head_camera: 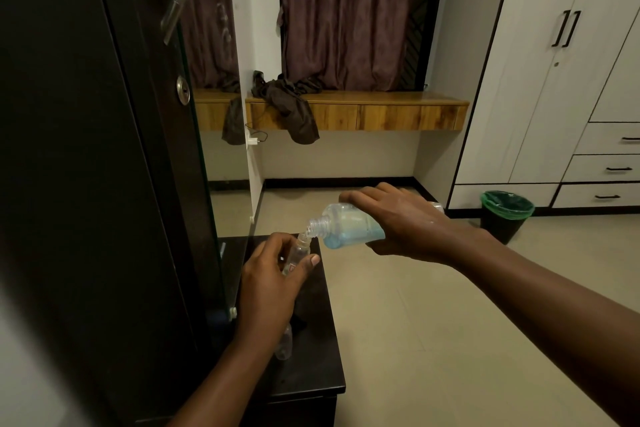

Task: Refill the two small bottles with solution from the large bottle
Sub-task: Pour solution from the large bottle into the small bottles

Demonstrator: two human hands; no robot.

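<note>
While my right hand (398, 218) grips the tilted large bottle (346, 225), mouth at nine o'clock, my left hand (273, 274) clasps a small bottle (298, 253); next, pour slowly.

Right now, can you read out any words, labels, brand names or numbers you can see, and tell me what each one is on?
No text can be read in this view.
Small bottle held in the left hand: a small red mark, too blurred to read.
Large bottle tilted in the right hand: no label shows.
Second small bottle on the dark cabinet top: no print can be made out.
</note>
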